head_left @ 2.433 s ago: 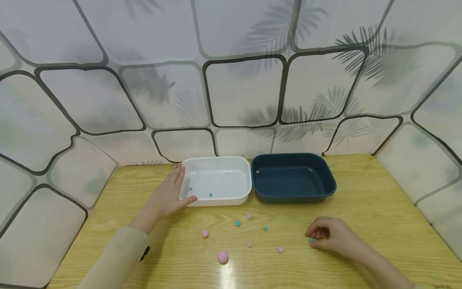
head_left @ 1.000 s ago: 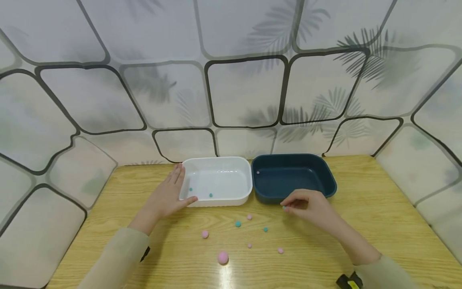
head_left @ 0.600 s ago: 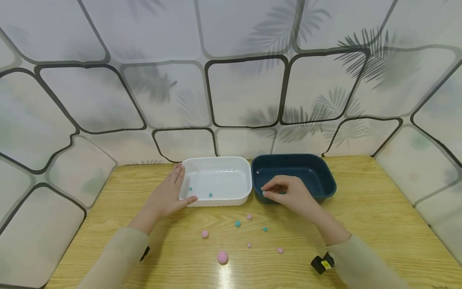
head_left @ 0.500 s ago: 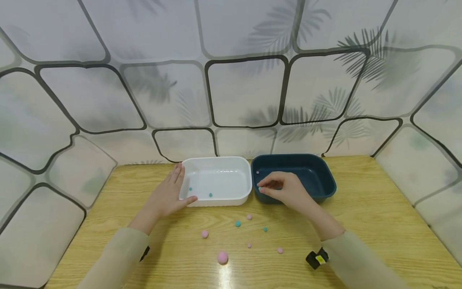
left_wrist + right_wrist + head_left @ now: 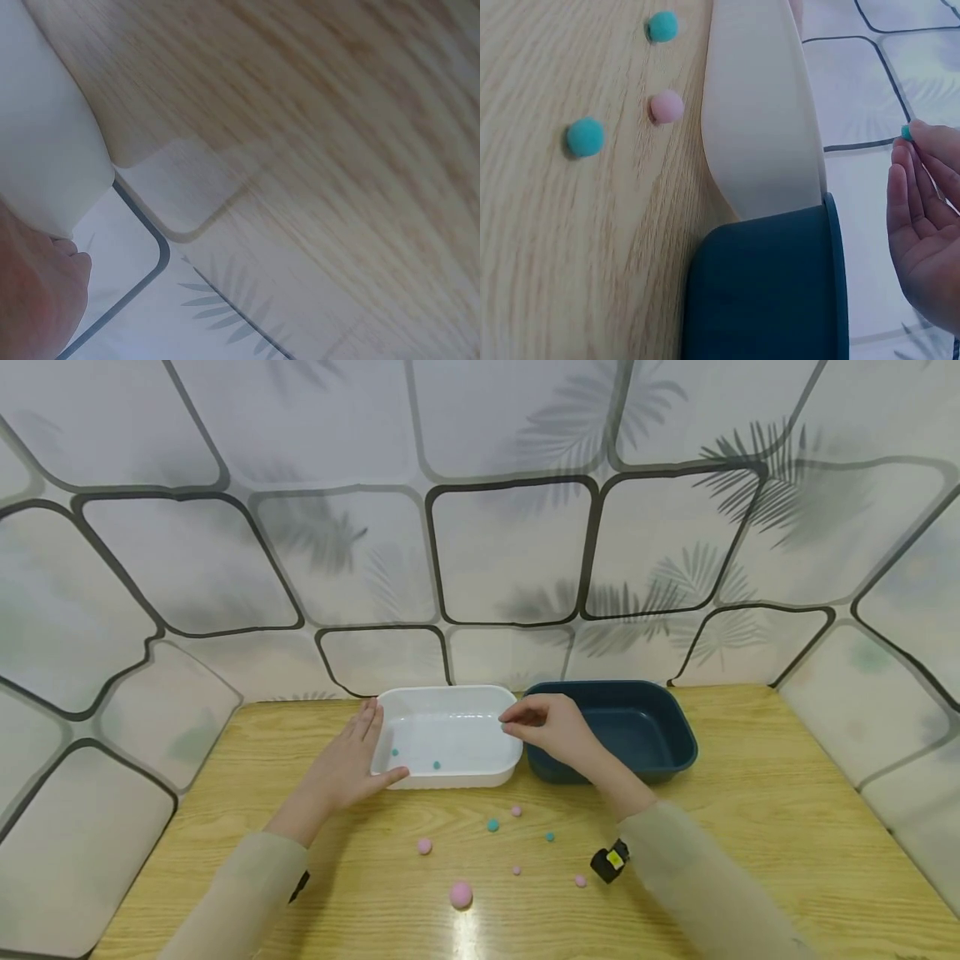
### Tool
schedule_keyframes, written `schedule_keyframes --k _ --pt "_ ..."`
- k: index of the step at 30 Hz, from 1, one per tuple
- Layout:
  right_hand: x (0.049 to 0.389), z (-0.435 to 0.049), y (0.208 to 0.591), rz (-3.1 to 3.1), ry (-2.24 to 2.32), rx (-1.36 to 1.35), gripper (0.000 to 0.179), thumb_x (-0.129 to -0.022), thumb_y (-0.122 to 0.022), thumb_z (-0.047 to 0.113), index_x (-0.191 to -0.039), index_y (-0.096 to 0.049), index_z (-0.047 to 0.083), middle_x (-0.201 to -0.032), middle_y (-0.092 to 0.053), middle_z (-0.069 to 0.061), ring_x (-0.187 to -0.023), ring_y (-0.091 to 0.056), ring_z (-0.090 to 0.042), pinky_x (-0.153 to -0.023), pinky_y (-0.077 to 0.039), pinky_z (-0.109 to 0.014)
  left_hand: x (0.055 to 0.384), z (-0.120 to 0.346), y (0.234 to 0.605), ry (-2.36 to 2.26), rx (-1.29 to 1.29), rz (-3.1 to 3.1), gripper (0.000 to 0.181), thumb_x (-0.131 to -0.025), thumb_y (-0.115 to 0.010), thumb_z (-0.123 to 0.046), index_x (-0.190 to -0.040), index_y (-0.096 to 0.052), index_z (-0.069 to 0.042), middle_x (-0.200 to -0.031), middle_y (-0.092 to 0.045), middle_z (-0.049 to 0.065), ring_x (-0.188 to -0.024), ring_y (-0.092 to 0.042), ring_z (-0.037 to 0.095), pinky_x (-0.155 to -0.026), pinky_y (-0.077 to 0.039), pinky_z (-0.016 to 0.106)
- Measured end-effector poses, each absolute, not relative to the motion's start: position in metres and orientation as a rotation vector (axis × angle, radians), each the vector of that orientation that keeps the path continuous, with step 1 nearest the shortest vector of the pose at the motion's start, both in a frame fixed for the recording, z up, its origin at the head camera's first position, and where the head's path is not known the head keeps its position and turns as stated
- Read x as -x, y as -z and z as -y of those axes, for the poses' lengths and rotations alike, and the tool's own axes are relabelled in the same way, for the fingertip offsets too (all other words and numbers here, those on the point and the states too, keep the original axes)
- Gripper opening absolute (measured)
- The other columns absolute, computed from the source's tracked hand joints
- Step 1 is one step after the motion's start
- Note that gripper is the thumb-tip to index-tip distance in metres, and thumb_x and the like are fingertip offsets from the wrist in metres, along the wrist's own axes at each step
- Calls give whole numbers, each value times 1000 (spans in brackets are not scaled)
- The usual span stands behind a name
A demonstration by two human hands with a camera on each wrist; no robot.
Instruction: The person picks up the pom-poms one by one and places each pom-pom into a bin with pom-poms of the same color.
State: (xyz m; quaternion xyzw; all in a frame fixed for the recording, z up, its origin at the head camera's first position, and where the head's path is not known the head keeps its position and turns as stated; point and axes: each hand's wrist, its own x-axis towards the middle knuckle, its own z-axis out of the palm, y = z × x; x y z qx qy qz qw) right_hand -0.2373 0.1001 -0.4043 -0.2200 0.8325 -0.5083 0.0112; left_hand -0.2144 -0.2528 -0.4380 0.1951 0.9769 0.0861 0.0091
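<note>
My right hand (image 5: 557, 731) is over the right end of the white dish (image 5: 450, 781), beside the navy dish (image 5: 637, 773). Thumb and fingertips pinch a small teal pom-pom (image 5: 906, 133), which shows clearly in the right wrist view. My left hand (image 5: 341, 768) rests along the left end of the white dish, fingers straight on its side and the thumb across the front corner. Inside the white dish lie two teal pom-poms (image 5: 437, 765). In the left wrist view, part of the left hand (image 5: 37, 292) lies against the pale dish wall (image 5: 52, 127).
On the wooden table (image 5: 360, 910) in front of the dishes lie two teal pom-poms (image 5: 492, 825) and several pink ones, the largest pink ball (image 5: 461, 895) nearest me. The dishes stand side by side close to the patterned wall covering (image 5: 510, 552).
My right hand has carried the teal pom-pom from the table's right side, left past the navy dish, to the white dish; it now hides the pink pom-pom inside the navy dish. My left hand stays still.
</note>
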Motion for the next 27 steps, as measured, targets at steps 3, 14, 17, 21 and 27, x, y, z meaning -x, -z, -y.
schedule_keyframes --k 3,14,17,21,27 --pt "245 -92 407 -2597 1571 666 16 -96 -79 9 -110 -81 2 -106 -79 -14 -85 -71 -15 -74 -59 -23 214 252 438 -281 -605 -3046 110 -101 -61 -59 -165 -9 13 -175 -5 31 -165 -9 46 -134 -20 57" --pt "267 -69 413 -2632 1463 577 15 -97 -79 14 -110 -82 8 -108 -80 -12 -96 -74 -25 -84 -62 -33 214 253 440 -294 -592 -3047 110 -101 -61 -60 -166 -7 11 -176 -4 30 -165 -7 45 -134 -18 57" --pt "271 -66 415 -2643 1447 563 15 -98 -78 15 -110 -83 8 -107 -81 -12 -95 -73 -24 -82 -61 -32 215 254 440 -284 -594 -3050 110 -101 -61 -60 -166 -7 11 -176 -4 30 -165 -7 45 -134 -18 57" --pt "275 -65 419 -2635 1446 542 16 -98 -78 15 -111 -82 7 -108 -80 -12 -96 -72 -25 -82 -60 -32 216 255 441 -283 -593 -3050 110 -101 -61 -60 -166 -7 11 -176 -3 29 -165 -6 45 -135 -18 57" --pt "277 -62 425 -2646 1421 530 15 -98 -78 16 -110 -83 9 -108 -80 -10 -95 -72 -23 -83 -61 -33 216 254 440 -277 -594 -3046 110 -101 -61 -60 -165 -6 11 -176 -2 29 -165 -5 45 -135 -17 56"
